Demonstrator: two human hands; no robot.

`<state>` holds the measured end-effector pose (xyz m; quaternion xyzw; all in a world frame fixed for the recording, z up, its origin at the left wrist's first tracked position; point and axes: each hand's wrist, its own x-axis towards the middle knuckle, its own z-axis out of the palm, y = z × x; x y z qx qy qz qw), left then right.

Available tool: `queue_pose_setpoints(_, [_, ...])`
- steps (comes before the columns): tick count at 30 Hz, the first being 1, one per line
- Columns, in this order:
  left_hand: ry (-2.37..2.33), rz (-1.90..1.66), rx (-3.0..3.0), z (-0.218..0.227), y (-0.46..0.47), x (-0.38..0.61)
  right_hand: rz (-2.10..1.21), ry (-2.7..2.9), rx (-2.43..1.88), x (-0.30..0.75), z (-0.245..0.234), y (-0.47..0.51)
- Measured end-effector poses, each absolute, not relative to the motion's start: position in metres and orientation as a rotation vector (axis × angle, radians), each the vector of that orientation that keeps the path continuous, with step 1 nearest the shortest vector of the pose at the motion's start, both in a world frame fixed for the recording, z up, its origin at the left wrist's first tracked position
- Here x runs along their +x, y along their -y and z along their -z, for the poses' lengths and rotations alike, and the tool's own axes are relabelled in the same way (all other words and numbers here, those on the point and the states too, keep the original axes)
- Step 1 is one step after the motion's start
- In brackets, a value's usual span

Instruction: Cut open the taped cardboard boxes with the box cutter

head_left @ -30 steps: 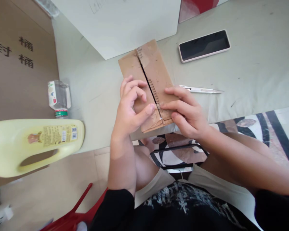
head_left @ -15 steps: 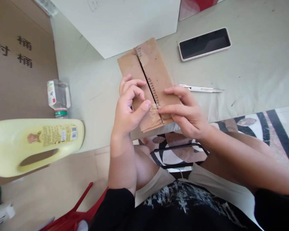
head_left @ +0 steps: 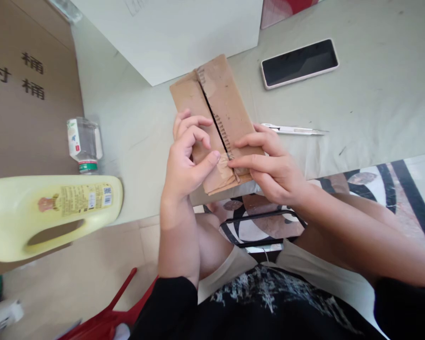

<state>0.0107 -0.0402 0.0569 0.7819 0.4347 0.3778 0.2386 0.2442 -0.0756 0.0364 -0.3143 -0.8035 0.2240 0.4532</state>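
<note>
A small brown cardboard box [head_left: 230, 101] lies on the table at a slant, a dark slit running along its middle seam. Torn corrugated edges and wrinkled tape show beside the slit. My left hand [head_left: 188, 153] rests at the box's left side, fingers apart and loosely bent, thumb near the tape at the near end. From the right, my right hand [head_left: 274, 165] grips the box's near right side, its index fingertip on the tape by the seam. The part of that hand under the box edge is hidden. A white craft knife [head_left: 293, 130] lies just beyond the right hand.
A phone [head_left: 300, 63] lies at the back right. Behind the small box stands a large white box [head_left: 198, 33]. At left are a big printed carton [head_left: 31, 123], a clear bottle [head_left: 85, 144] and a yellow jug [head_left: 53, 217]. A red chair [head_left: 120, 307] stands below.
The right fingers have shifted slightly left along the box top. The box and the left hand appear almost unchanged, and the whole view has drifted a little.
</note>
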Motion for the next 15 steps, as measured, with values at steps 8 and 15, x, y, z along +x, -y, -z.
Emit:
queue_pose_setpoints(8, [-1.173,-1.068,2.141,-0.0538,0.0391,0.0089,-0.515,1.964,-0.778,0.2411,-0.0372,0.0754])
queue_pose_setpoints(15, [-1.143,-1.093,2.165,-0.0509,0.0358,0.0071,-0.461,1.967,-0.781,0.2383,-0.0387,0.0753])
